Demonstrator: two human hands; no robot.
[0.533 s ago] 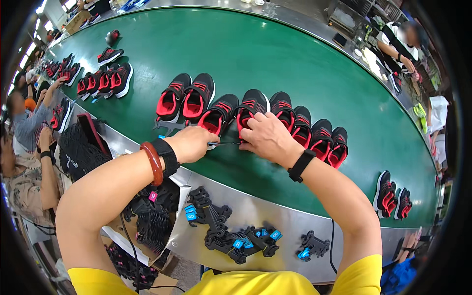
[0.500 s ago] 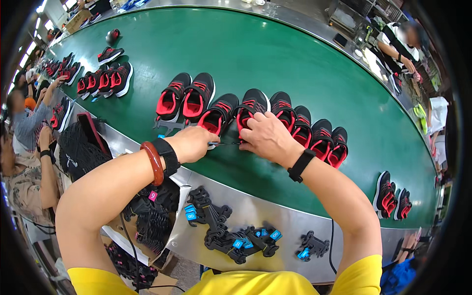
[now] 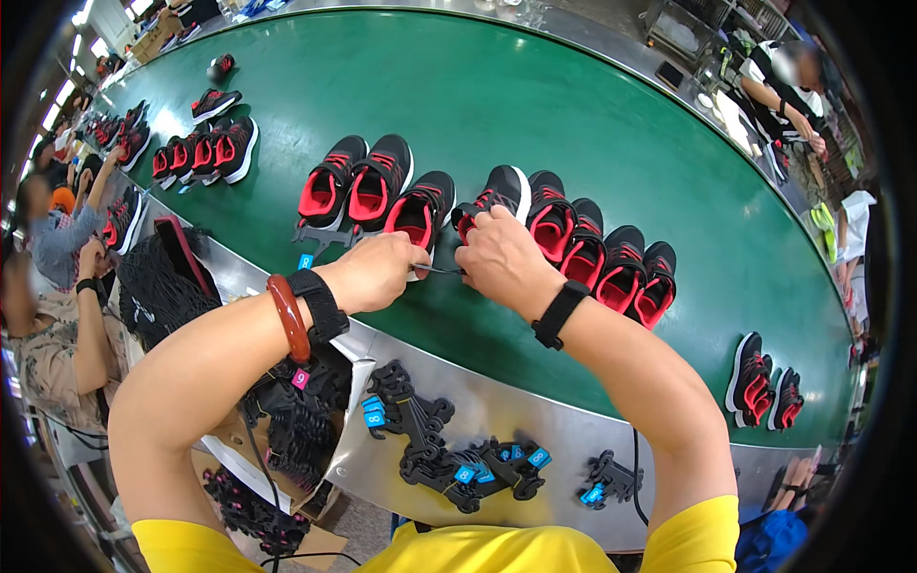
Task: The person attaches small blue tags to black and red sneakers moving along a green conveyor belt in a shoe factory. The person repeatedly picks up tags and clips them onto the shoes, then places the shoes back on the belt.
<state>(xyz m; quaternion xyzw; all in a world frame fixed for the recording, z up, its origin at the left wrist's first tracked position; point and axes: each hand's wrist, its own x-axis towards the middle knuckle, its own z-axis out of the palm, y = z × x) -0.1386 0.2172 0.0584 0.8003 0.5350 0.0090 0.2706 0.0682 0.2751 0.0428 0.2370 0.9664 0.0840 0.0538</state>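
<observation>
Between my fingertips, a thin black strap (image 3: 437, 270) is pinched from both ends.
My left hand (image 3: 374, 272) and right hand (image 3: 501, 258) close on it above the green conveyor belt (image 3: 592, 134), just before a black-and-red shoe (image 3: 417, 212) in the row; black hangers (image 3: 449, 456) lie on the metal ledge nearer me.

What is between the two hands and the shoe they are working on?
Nothing visible. The left hand and right hand already rest at the black and red shoe on the green belt, pulling a thin dark strand between them.
</observation>
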